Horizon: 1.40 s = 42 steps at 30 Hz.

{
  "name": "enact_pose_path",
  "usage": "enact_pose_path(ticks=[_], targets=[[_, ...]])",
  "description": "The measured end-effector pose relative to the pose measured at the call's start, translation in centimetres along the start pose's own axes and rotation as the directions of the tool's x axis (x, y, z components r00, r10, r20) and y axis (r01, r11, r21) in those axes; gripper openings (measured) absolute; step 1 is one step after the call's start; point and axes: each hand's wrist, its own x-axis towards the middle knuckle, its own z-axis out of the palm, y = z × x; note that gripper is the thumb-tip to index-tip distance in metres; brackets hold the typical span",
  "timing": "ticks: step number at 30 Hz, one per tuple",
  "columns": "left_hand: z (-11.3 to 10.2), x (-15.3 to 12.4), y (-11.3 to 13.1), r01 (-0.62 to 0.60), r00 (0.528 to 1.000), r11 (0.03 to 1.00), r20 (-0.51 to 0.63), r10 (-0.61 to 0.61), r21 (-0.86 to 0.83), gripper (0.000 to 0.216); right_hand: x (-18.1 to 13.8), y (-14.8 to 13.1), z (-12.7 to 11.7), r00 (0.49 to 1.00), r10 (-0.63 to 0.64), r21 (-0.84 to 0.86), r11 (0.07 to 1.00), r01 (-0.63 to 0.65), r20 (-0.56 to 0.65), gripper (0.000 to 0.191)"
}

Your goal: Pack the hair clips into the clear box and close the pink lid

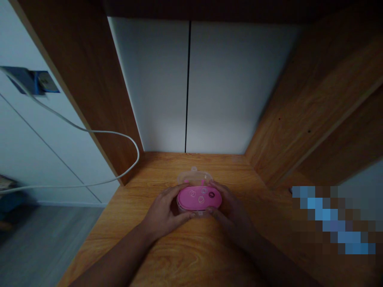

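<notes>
An oval plastic case point(197, 198) with a pink top sits at about 6 o'clock in the head view, on a wood-grain bench point(119, 215). The person's left hand point(164, 211) and right hand point(231, 211) cup it from either side. The left fingers point(181, 190) are clamped around its near-left curve, with the thumb along the front, while the right fingers point(217, 186) wrap its right end in the same way. The pink surface carries small ring-shaped prints and a dark round button point(211, 194) towards 3 o'clock. A clear plastic part point(194, 177) with a small tab rises at the case's 12 o'clock side.

Beyond the case, a white back panel point(227, 87) with a black vertical seam point(187, 87) closes the bench at 12 o'clock, between wooden side panels point(83, 87) point(314, 99) at 10 and 2 o'clock. A white cable point(89, 130) loops at 9 o'clock from a plug in a blue-edged wall socket point(38, 81) at 10 o'clock. A grey floor point(38, 247) lies at 8 o'clock, and a pixelated patch point(332, 219) covers 4 o'clock.
</notes>
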Motion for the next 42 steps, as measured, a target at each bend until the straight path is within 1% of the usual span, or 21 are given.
enact_pose_path(ticks=[3,6,8,9,10,11,13,15,17,19,21,24,26,28,31,33,36,42], targets=[[-0.3,0.2,0.5,-0.027,0.998,1.000,-0.049,0.027,0.011,0.060,-0.1,-0.1,-0.1,1.000,-0.021,0.008,1.000,0.021,0.001,0.053],[-0.6,0.3,0.9,-0.029,0.992,1.000,-0.123,0.027,-0.011,0.057,-0.2,-0.1,-0.1,0.999,-0.052,0.016,0.999,0.052,0.011,0.054],[-0.6,0.4,0.8,-0.050,0.987,0.990,-0.156,0.029,-0.134,0.055,-0.2,-0.2,0.0,0.998,-0.057,0.027,0.998,0.056,0.038,0.059],[-0.6,0.5,0.7,-0.066,0.985,0.968,-0.169,0.025,-0.242,0.054,-0.3,-0.4,0.0,0.997,-0.055,0.036,0.998,0.053,0.056,0.061],[-0.6,0.5,0.5,-0.078,0.983,0.925,-0.182,0.010,-0.373,0.053,-0.3,-0.5,0.1,0.996,-0.052,0.045,0.998,0.049,0.075,0.064],[-0.6,0.6,0.2,-0.081,0.981,0.857,-0.192,-0.022,-0.509,0.052,-0.3,-0.6,0.1,0.995,-0.048,0.052,0.998,0.043,0.090,0.067],[-0.7,0.7,-0.4,-0.069,0.974,0.662,-0.195,-0.118,-0.746,0.050,-0.3,-0.8,0.2,0.994,-0.039,0.050,0.998,0.034,0.107,0.069],[-1.1,0.9,-1.0,-0.060,0.961,0.468,-0.177,-0.211,-0.882,0.045,-0.3,-0.8,0.3,0.994,-0.024,0.040,0.999,0.020,0.106,0.068],[-1.8,1.1,-1.6,-0.079,0.943,0.339,-0.180,-0.278,-0.937,0.037,-0.4,-0.6,0.3,0.995,-0.014,0.026,1.000,0.012,0.101,0.067],[-2.8,1.4,-2.2,-0.115,0.913,0.261,-0.205,-0.351,-0.958,0.032,-0.4,-0.4,0.4,0.995,-0.015,0.013,1.000,0.014,0.099,0.066],[-3.7,1.7,-2.9,-0.149,0.870,0.192,-0.221,-0.442,-0.970,0.031,-0.4,-0.3,0.3,0.995,-0.015,0.006,1.000,0.015,0.096,0.066],[-4.5,2.1,-3.8,-0.182,0.781,0.123,-0.220,-0.585,-0.975,0.036,-0.4,-0.2,0.3,0.996,-0.008,0.005,1.000,0.008,0.092,0.066],[-4.7,2.2,-4.2,-0.194,0.717,0.117,-0.222,-0.661,-0.974,0.037,-0.4,-0.1,0.3,0.995,-0.006,-0.004,1.000,0.006,0.098,0.067],[-4.5,2.3,-4.5,-0.176,0.677,0.132,-0.217,-0.704,-0.975,0.039,-0.4,-0.1,0.3,0.995,-0.006,-0.017,1.000,0.008,0.099,0.067],[-3.9,2.5,-4.6,-0.118,0.633,0.222,-0.245,-0.734,-0.968,0.044,-0.5,0.1,0.3,0.995,-0.016,-0.022,1.000,0.018,0.095,0.066],[-3.4,2.5,-4.6,-0.088,0.621,0.310,-0.295,-0.726,-0.947,0.049,-0.6,0.2,0.3,0.995,-0.015,-0.025,1.000,0.018,0.097,0.066],[-2.7,2.5,-4.8,-0.056,0.626,0.403,-0.346,-0.698,-0.914,0.056,-0.6,0.2,0.3,0.996,-0.010,-0.045,0.999,0.014,0.093,0.064],[-2.2,2.2,-5.4,-0.026,0.637,0.466,-0.374,-0.674,-0.884,0.057,-0.4,-0.1,0.3,0.996,-0.028,-0.060,0.998,0.034,0.089,0.061]])
